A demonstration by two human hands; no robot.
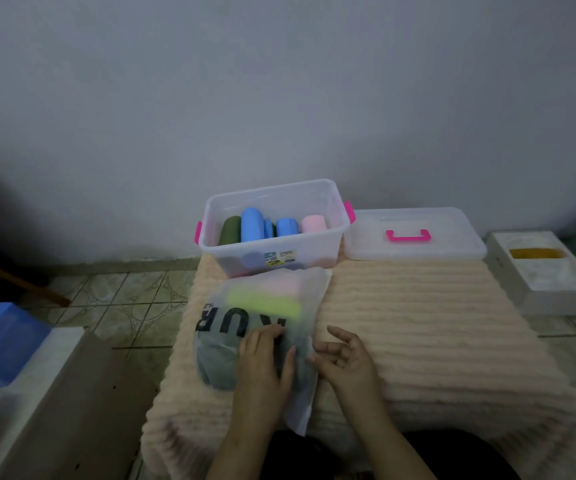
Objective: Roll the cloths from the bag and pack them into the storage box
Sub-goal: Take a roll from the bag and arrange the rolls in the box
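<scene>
left hand [262,358] flat on frosted bag [259,327], fingers straight | right hand [345,362] loosely curled at bag's edge, grip unclear | storage box [272,223] at 12 o'clock

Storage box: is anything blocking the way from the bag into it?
Nothing visible does. The storage box stands open just behind the bag, its lid set aside to the right. Rolled cloths fill the back row; the front looks free.

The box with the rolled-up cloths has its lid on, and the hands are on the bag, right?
Not quite. The head view shows the box open, its lid lying beside it on the blanket. The rolled cloths are inside, and both hands are on the bag.
</scene>
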